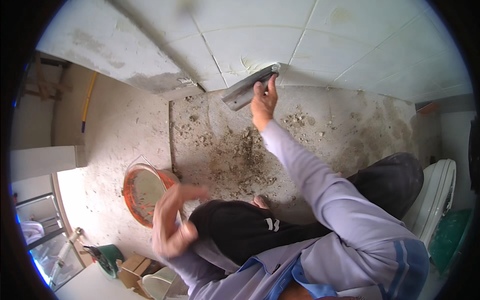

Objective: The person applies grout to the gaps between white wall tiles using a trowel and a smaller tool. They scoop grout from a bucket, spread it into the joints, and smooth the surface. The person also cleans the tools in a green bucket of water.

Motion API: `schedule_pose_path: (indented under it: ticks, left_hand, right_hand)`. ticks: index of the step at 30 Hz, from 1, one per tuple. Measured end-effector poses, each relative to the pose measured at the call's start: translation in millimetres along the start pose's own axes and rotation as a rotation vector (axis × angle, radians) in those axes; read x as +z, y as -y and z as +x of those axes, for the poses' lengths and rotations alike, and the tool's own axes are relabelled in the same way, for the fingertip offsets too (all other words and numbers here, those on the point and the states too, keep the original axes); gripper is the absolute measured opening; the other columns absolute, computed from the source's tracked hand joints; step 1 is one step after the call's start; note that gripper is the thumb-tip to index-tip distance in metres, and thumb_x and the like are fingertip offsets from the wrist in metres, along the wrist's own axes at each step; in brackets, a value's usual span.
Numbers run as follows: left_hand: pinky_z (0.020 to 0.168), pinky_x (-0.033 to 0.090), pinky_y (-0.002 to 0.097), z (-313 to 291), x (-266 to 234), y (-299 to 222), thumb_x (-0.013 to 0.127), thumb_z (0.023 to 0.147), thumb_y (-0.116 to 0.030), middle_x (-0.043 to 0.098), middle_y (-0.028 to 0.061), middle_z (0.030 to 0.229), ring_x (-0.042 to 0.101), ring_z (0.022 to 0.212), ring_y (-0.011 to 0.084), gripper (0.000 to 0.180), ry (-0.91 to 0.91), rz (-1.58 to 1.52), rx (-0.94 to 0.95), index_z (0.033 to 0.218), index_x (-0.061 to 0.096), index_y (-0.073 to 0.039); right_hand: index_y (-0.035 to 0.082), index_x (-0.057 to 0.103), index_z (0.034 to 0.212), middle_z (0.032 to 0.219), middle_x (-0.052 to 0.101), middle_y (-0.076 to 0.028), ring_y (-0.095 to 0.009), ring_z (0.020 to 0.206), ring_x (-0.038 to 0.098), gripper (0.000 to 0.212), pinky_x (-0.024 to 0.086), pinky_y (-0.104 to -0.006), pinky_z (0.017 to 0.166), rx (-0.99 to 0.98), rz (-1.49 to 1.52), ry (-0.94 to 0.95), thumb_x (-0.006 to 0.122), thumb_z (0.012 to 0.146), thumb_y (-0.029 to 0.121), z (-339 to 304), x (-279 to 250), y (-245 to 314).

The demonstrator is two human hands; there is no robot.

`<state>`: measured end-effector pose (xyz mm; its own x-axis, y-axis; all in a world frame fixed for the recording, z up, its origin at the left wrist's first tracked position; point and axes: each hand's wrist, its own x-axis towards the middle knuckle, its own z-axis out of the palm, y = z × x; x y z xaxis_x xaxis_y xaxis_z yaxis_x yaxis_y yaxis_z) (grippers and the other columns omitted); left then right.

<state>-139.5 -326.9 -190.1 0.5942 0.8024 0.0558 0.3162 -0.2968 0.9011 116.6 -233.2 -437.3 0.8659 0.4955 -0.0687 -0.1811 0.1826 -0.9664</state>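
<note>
Up at the foot of the white tiled wall, my right hand grips a long flat grey trowel. One end of its blade lies by the wall with pale paste on it. Smears of the same paste mark the tile beside the blade. At the lower left, my left hand is blurred by motion, its fingers stretched out and apart, and nothing shows in it. It passes in front of an orange-rimmed bucket with a wire handle and pale material inside, hiding part of its near side.
Crumbled mortar debris litters the concrete floor between my feet and the wall. A concrete ledge juts out at upper left. A white basin-like object and a green container are at right. A cardboard box sits at lower left.
</note>
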Motion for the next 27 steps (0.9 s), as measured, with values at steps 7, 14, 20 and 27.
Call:
schedule_pose_path:
  ticks: [7,14,20,27]
  left_hand:
    - [0.068,0.052,0.0342,-1,52,-43,0.064,0.084,-0.042,0.068,0.0117,0.093,0.066,0.078,0.0249,0.048,0.820,0.075,0.290,0.107,0.066,0.000]
    - [0.062,0.051,0.0316,8,49,-38,0.069,0.080,-0.037,0.069,0.0083,0.093,0.065,0.073,0.0213,0.048,0.783,0.048,0.278,0.110,0.065,-0.001]
    - [0.059,0.047,0.0282,9,57,-41,0.062,0.085,-0.036,0.066,0.0016,0.089,0.061,0.070,0.0151,0.041,0.891,0.143,0.317,0.113,0.064,-0.007]
    - [0.056,0.046,0.0273,4,50,-37,0.065,0.083,-0.035,0.066,0.0008,0.087,0.060,0.066,0.0135,0.039,0.870,0.127,0.292,0.111,0.065,-0.007]
  right_hand:
    - [0.004,0.027,0.145,0.140,0.043,-0.019,-0.031,0.123,0.049,0.058,0.044,-0.0407,0.102,-0.096,-0.410,0.610,0.051,0.095,0.021,-40,41,-3]
    - [0.002,0.024,0.146,0.123,0.052,-0.020,-0.023,0.109,0.055,0.065,0.049,-0.0325,0.090,0.084,0.087,0.146,0.056,0.095,0.026,-27,-15,1]
    - [-0.005,0.036,0.137,0.105,0.061,-0.012,-0.019,0.093,0.060,0.056,0.050,-0.0259,0.086,-0.008,-0.213,-0.036,0.059,0.092,0.019,-2,31,-36]
    - [0.000,0.024,0.145,0.130,0.052,-0.018,-0.024,0.112,0.056,0.063,0.049,-0.0335,0.097,0.032,0.004,0.156,0.054,0.095,0.025,-30,-14,15]
